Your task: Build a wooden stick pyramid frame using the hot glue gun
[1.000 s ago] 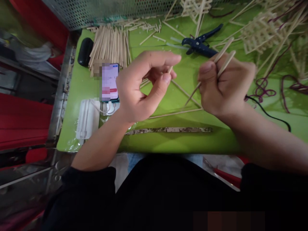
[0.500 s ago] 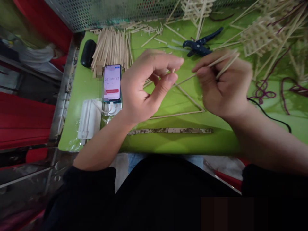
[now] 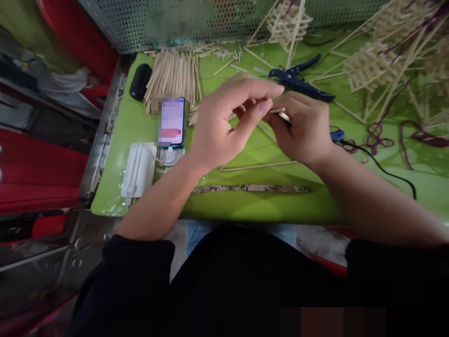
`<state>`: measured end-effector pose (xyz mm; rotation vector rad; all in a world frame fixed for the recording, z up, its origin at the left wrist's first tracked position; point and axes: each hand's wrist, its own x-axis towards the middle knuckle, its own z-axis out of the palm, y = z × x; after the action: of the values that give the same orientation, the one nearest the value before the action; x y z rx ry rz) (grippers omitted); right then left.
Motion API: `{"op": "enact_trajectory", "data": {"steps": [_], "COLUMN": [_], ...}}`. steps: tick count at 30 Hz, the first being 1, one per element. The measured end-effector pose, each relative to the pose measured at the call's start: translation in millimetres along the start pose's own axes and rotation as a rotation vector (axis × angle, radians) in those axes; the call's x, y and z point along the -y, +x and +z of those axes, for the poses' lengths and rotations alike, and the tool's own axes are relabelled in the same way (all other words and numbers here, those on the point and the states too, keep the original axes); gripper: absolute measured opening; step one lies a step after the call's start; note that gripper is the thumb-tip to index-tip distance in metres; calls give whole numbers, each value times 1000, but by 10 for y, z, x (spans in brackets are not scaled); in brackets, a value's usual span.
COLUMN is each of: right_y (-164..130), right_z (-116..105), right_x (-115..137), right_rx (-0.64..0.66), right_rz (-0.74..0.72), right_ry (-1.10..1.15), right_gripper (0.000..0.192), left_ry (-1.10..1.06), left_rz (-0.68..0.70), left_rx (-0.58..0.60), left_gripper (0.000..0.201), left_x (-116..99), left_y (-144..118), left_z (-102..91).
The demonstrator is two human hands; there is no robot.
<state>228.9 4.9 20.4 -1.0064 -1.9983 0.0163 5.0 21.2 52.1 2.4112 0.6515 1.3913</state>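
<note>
My left hand (image 3: 224,124) hovers over the green table (image 3: 245,206), thumb and forefinger pinched on the end of a thin bamboo stick (image 3: 278,111). My right hand (image 3: 303,128) is curled just to the right and grips the same stick, its fingertips almost touching the left ones. Under both hands lies a flat frame of thin sticks (image 3: 259,165) on the table. How many sticks the right hand holds is hidden by its fingers.
A heap of cut sticks (image 3: 173,75), a phone (image 3: 171,121), a white power bank (image 3: 138,169) and a black case (image 3: 139,80) lie at the left. Blue cutters (image 3: 298,80), stick lattices (image 3: 373,68), purple cord (image 3: 382,133) and a black cable (image 3: 382,166) lie right. A speckled strip (image 3: 250,188) lies near the edge.
My right hand moved left and down to meet the left hand; the long sticks that stuck up from its fist no longer show. The camera view shifted slightly.
</note>
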Motion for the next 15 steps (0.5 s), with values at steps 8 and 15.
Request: {"op": "enact_trajectory", "data": {"steps": [8,15], "right_y": [120,185], "right_z": [29,85], "right_x": [-101,-155], "right_rx": [68,86], "right_rz": [134,116], "right_ry": [-37,-88], "right_gripper": [42,48], "left_ry": [-29,-38], "left_rz": [-6,46], "left_rx": [57,97], "left_gripper": [41,43], "left_x": [199,210], "left_y": [42,85], "left_z": [50,38]}}
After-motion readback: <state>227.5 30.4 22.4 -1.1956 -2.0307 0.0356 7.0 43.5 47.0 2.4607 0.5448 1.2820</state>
